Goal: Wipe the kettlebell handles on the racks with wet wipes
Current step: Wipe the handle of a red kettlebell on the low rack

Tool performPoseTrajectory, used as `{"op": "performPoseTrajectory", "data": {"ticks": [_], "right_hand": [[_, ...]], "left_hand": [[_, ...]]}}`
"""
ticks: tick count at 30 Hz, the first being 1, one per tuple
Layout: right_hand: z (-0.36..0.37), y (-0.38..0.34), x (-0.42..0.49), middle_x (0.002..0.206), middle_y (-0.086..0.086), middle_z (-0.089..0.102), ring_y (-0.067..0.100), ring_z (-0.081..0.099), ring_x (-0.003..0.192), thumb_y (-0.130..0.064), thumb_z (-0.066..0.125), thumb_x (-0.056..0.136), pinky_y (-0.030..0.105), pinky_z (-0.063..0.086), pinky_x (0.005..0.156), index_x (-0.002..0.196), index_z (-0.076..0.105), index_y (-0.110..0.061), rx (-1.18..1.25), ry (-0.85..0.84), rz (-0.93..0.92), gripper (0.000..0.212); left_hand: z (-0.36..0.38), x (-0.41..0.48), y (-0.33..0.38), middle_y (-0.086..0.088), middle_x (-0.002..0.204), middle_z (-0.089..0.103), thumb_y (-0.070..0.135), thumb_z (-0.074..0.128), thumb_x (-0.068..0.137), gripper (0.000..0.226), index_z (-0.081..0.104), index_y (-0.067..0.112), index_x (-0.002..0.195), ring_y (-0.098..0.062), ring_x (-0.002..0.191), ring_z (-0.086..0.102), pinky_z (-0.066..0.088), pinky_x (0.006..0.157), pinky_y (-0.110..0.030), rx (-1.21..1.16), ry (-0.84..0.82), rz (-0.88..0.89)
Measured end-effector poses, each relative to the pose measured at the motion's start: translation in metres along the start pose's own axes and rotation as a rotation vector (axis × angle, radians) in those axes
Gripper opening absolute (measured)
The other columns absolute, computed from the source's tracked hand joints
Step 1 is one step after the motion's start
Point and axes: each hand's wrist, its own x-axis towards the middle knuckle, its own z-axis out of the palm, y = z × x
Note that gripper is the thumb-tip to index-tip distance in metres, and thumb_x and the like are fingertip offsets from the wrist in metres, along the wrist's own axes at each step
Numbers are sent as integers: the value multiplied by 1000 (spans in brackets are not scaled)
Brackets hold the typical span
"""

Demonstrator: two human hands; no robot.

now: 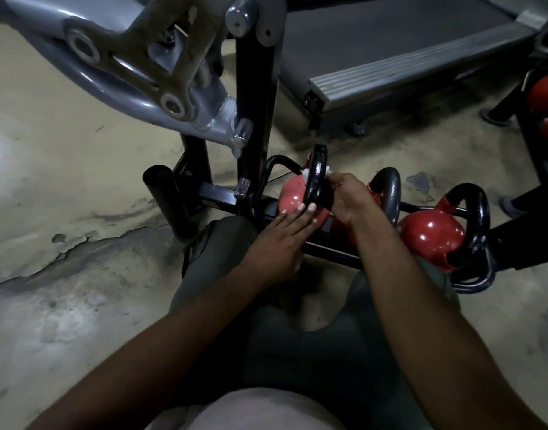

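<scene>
Nearby looms grey machine point(111, 72); right fingers point(334, 182) clamp wipe point(306, 172) on handle point(316, 181), left fingers point(297, 214) straight

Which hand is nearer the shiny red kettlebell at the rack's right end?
Right. The right hand, on a black handle, is left of the shiny red kettlebell; the left hand rests further left on a pinkish kettlebell.

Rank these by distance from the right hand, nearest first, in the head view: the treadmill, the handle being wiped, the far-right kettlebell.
1. handle being wiped: gripped by the right hand.
2. far-right kettlebell: on the rack, to its right.
3. treadmill: beyond, upper right.
</scene>
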Motion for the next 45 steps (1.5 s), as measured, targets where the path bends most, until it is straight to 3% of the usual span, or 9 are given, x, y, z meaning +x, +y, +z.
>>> {"op": "performPoseTrajectory", "data": {"ticks": [6,12,16,20,23,27,33,40,45], "right_hand": [[-12,16,-19,85,5,73,17,68,78,-17,68,89,36,54,76,86,65,-16,-238,193,-237,4],[22,-19,-16,93,-1,71,16,66,84,-39,79,76,27,48,70,89,75,-22,-1240,437,-628,22],[51,-52,13,112,14,63,32,58,107,-36,75,81,35,48,83,109,72,-11,-1793,391,-565,37],[59,-45,3,111,12,63,33,57,108,-32,75,79,38,48,81,102,72,-14,-1960,307,-548,30],[45,-39,-16,102,2,68,24,62,100,-40,79,75,35,50,80,89,77,-26,-1851,286,-592,20],[10,-15,-29,87,-11,73,6,67,81,-44,77,75,28,53,71,88,76,-29,-1250,394,-560,20],[-4,15,-25,79,4,72,13,62,67,-17,69,89,24,49,62,85,70,-12,-457,337,-323,7],[9,6,-14,69,-5,60,5,46,56,-7,45,94,19,29,47,95,67,-16,-230,247,-26,24],[4,23,-38,70,-7,71,7,60,62,-19,57,93,20,48,60,79,69,-17,-468,310,-256,18]], "left_hand": [[1,3,-3,-11,163,17,21,58,81,72,37,11,150,-26,151,18,22,121,-44,63,-62,20],[2,5,-7,-13,163,15,26,68,79,78,38,12,149,-27,151,16,17,121,-43,134,-93,43],[4,5,-2,-13,164,7,26,72,77,83,36,13,150,-29,152,9,13,122,-43,135,-123,20],[3,4,0,-12,164,11,26,73,76,81,39,14,149,-29,151,12,13,121,-44,120,-90,10],[2,4,-1,-11,165,10,28,68,79,78,37,13,149,-27,152,10,11,121,-44,109,-100,9],[2,4,-4,-10,164,15,26,64,81,73,39,13,148,-26,151,15,13,121,-43,80,-60,14],[1,4,-3,-13,162,22,23,62,81,71,41,11,148,-29,149,24,19,121,-45,64,-44,27],[9,-1,-3,-10,164,15,23,58,81,67,42,15,146,-28,151,16,20,121,-46,73,-7,28],[12,-6,-7,-12,160,28,22,58,79,64,48,14,142,-29,148,27,22,120,-44,43,16,47]]}}
